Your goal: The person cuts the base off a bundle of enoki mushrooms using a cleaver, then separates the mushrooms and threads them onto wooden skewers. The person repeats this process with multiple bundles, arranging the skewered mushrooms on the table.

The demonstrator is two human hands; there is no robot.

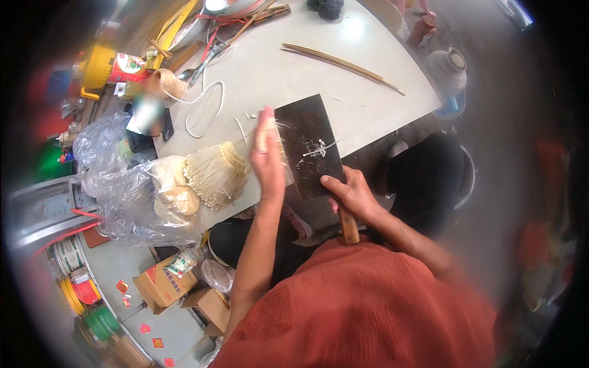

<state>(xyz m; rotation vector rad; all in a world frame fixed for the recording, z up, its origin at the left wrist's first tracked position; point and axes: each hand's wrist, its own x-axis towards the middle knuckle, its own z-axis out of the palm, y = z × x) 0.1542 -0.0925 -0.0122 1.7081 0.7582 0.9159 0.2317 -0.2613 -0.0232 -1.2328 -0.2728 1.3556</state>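
Note:
My right hand (354, 195) grips the wooden handle (349, 225) of a cleaver, its thumb resting on the blade. The broad dark blade (308, 124) lies flat side up, with pale mushroom shreds (317, 149) stuck to it. Close along the blade's left edge is my left hand (269, 165), slightly blurred, its fingers straight and held together. Whether anything is in its palm is hidden. Left of that hand, a fanned bunch of enoki mushrooms (218, 172) rests on the table (257, 78), against a clear plastic bag (133, 202) with pale lumps inside.
Thin bamboo sticks (340, 69) lie across the table, and a white cord (223, 101) loops near scissors (207, 57). A small wooden mortar (168, 83) stands at left. Cardboard boxes (165, 283) sit below the table. A pale flask (446, 69) stands beyond the table's right edge.

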